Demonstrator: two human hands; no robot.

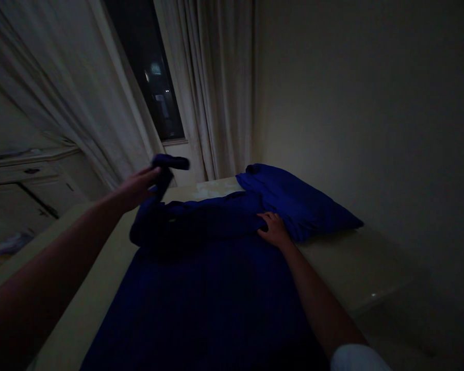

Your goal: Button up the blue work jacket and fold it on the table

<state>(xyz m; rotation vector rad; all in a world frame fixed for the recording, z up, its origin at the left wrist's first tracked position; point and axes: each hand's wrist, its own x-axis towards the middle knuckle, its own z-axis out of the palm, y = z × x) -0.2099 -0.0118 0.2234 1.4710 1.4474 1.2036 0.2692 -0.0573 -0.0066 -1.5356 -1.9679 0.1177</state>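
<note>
A dark blue sheet (201,288) lies over a pale mattress (355,268), bunched up at its far end. My left hand (137,186) is raised at the left and closed on a lifted corner of the sheet. My right hand (274,229) rests on the bunched far edge of the sheet, fingers curled into the fabric, right beside a blue pillow (294,198) at the head of the bed.
Pale curtains (216,87) frame a dark window (154,72) behind the bed. A plain wall (371,113) runs along the right. A light cabinet with drawers (27,185) stands at the left. The room is dim.
</note>
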